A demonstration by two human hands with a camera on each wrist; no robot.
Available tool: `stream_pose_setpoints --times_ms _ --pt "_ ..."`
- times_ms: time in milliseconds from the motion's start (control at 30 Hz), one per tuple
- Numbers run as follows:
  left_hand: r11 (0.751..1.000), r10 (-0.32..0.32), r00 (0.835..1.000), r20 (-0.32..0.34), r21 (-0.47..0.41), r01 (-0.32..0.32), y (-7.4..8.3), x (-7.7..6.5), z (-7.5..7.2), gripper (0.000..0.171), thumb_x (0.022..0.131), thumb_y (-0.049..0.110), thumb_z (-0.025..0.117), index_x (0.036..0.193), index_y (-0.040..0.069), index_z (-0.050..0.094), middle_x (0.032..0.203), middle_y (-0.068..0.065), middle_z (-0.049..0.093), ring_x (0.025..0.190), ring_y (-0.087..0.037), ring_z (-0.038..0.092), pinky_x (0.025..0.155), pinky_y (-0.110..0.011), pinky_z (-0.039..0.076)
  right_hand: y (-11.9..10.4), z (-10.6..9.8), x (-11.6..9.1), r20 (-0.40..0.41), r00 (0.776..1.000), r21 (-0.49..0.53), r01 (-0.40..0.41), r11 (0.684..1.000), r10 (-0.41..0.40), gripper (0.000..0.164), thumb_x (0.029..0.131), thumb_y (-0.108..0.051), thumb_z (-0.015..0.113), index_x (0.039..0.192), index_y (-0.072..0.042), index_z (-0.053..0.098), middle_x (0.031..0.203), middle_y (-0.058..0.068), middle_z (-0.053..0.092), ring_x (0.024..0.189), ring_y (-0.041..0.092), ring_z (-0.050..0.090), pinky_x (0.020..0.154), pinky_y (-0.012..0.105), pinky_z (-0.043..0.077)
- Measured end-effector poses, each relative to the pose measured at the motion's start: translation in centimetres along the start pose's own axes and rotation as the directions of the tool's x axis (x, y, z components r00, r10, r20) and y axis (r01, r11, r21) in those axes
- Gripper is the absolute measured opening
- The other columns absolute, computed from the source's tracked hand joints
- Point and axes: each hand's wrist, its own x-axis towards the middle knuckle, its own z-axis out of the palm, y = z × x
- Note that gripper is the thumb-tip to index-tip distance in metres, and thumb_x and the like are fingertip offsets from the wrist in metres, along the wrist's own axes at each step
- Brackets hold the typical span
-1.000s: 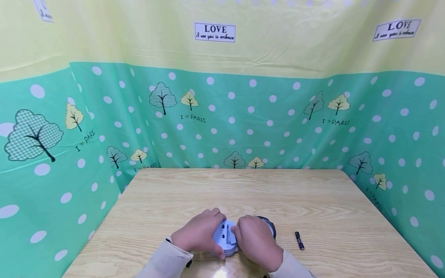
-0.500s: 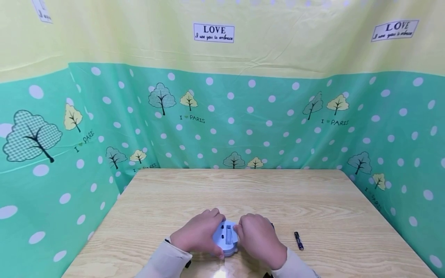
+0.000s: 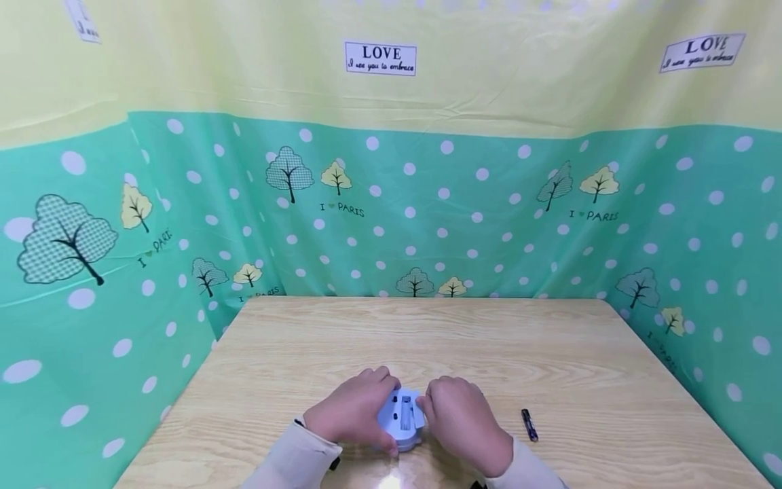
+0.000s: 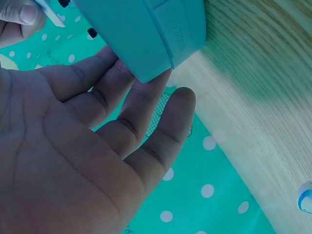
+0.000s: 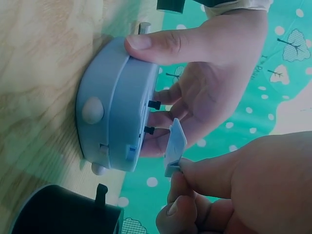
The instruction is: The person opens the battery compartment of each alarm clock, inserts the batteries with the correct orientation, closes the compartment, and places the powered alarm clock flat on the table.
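A light-blue alarm clock (image 3: 408,443) lies back side up on the table, two black knobs and an uncovered battery compartment showing. My left hand (image 3: 356,409) grips it from the left, thumb (image 5: 146,43) on the near side, fingers (image 4: 141,97) along the far side. Between thumb and forefinger my right hand (image 3: 461,422) pinches the battery cover (image 5: 176,144). In the right wrist view the cover is apart from the clock's back, just off the compartment. A dark battery (image 3: 529,425) lies on the table to the right of my right hand.
A black cylindrical object (image 5: 63,212) with a small peg stands by the clock in the right wrist view, mostly hidden behind my right hand from above. A white-and-blue item (image 4: 305,197) shows at the left wrist view's edge. A patterned curtain (image 3: 421,217) surrounds the wooden table (image 3: 342,339).
My right hand has drawn the battery cover slightly rightward off the compartment, uncovering more of it. It now hides the black round object beside it. My left hand keeps its hold on the clock.
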Motion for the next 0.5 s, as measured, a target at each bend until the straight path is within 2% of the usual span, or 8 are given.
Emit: stream_pose_setpoints --times_ms 267,500 --pt "1.0 -0.021 1.0 0.012 0.001 0.021 -0.16 0.17 0.2 0.097 0.058 0.062 0.094 0.135 0.013 0.061 0.11 0.01 0.056 0.092 -0.006 0.048 0.081 -0.023 0.049 0.12 -0.26 -0.3 -0.014 1.0 -0.017 0.015 1.0 -0.015 0.037 0.097 -0.029 0.072 0.064 -0.021 0.056 0.061 -0.009 0.045 0.056 0.008 0.039 0.054 0.026 0.034" --pt "1.0 -0.013 1.0 -0.001 0.004 0.013 -0.24 0.25 0.33 0.097 0.056 0.061 0.094 0.134 0.013 0.061 0.108 0.011 0.056 0.092 -0.006 0.048 0.081 -0.023 0.049 0.4 -0.32 -0.86 -0.015 1.0 -0.023 0.025 0.999 -0.026 0.035 0.097 -0.029 0.071 0.065 -0.022 0.058 0.061 -0.011 0.045 0.057 0.006 0.04 0.056 0.026 0.036"
